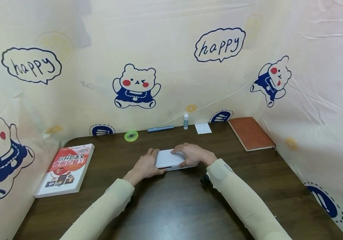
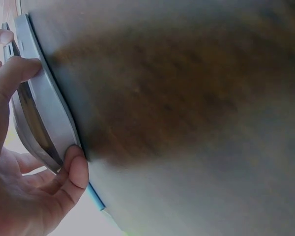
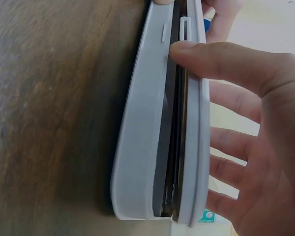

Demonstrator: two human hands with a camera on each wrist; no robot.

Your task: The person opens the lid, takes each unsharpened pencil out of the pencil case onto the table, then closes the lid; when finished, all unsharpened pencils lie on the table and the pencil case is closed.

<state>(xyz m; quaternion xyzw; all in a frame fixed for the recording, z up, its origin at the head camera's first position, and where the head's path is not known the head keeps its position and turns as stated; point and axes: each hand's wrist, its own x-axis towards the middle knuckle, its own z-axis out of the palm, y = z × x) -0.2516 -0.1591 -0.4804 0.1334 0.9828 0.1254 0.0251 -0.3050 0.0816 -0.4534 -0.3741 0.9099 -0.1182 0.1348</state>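
A flat white case (image 1: 169, 159) is lying on the dark wooden desk (image 1: 177, 203), slightly ajar along its front edge. The left hand (image 1: 146, 166) is gripping its left end, thumb and fingers curled round the edge. The right hand (image 1: 191, 154) is resting over the lid, fingers spread, thumb (image 3: 221, 61) pressing into the seam.

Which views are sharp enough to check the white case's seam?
Right wrist: the white hinged plastic case is sharp, its dark seam gap clear. Left wrist: the brown wooden table is blurred, with bottom-edge glare. Head: wide-angle bending at the edges, even light, case small.
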